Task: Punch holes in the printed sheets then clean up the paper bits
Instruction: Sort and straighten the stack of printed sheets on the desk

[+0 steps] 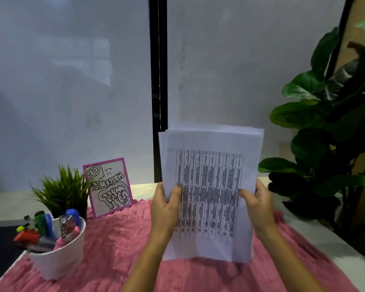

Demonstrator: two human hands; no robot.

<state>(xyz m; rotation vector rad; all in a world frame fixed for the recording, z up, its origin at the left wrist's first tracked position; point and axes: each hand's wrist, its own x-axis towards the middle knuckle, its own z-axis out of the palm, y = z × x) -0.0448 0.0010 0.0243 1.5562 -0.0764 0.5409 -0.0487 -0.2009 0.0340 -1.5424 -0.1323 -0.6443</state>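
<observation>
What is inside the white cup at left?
The white cup holds mixed stationery: blue, green, red pieces, one metal tool. Its wall hides their lower ends.

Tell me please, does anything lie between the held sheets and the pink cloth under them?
Nothing visible does. The left hand and right hand grip the sheets upright over bare pink cloth; the white cup stands apart, to the left.

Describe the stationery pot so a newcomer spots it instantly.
Find the pink cloth, then look left of the printed sheets to its near corner. There stands a white pot. Unlike the small grass plant behind it, it is crammed with coloured pens.
</observation>
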